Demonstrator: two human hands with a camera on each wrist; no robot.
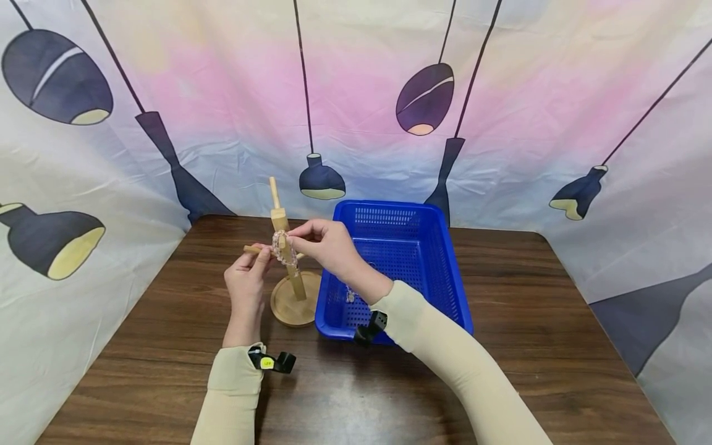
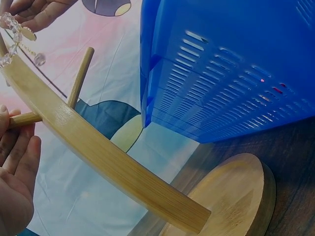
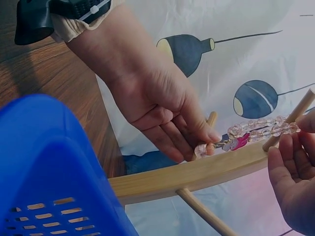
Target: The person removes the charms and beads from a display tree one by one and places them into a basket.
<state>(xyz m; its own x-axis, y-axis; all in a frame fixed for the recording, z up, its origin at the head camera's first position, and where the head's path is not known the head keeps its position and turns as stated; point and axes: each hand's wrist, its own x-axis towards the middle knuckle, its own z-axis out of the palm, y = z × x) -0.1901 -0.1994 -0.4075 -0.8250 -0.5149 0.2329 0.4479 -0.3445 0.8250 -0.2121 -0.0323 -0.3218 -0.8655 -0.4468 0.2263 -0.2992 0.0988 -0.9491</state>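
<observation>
A wooden stand has a square post (image 1: 297,285), a round base (image 1: 285,309) and several thin pegs. My left hand (image 1: 246,281) grips one side peg (image 2: 24,119) between thumb and fingers, beside the post. With thumb and fingertips, my right hand (image 1: 334,250) pinches a pink, clear-beaded bracelet (image 3: 253,135) at the upper part of the post. The bracelet lies around a peg (image 3: 302,104) there. On it are a bright pink charm (image 3: 239,141) and a small gold chain with a bead (image 2: 40,59). The fingers partly hide the beads.
A blue plastic basket (image 1: 458,290) stands right of the base, under my right forearm. Small beaded pieces (image 1: 350,296) lie inside it, partly hidden. The dark wooden table (image 1: 534,346) meets a lamp-printed cloth (image 1: 367,136) at the back.
</observation>
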